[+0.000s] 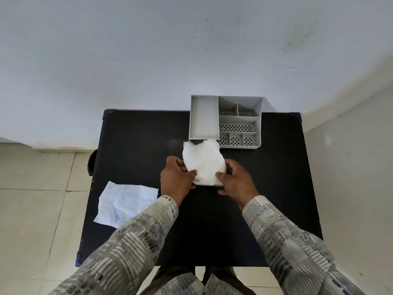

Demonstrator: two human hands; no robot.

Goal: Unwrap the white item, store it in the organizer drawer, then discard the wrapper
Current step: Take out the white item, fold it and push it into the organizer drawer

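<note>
The white item (204, 161), a soft fabric-like sheet, lies partly folded on the black table (136, 141), just in front of the grey organizer (225, 121). My left hand (176, 180) pinches its lower left edge and my right hand (236, 179) grips its lower right edge. The item's far edge touches the front of the organizer's open drawer (204, 118), which is pulled out on the organizer's left and looks empty. The crumpled white wrapper (125, 202) with blue print lies at the table's left edge, partly under my left sleeve.
The organizer's right half has several perforated compartments (238, 127). A white wall stands right behind the table. Tiled floor (36, 199) surrounds the table on the left and right. A dark round object (91, 165) shows beside the table's left edge.
</note>
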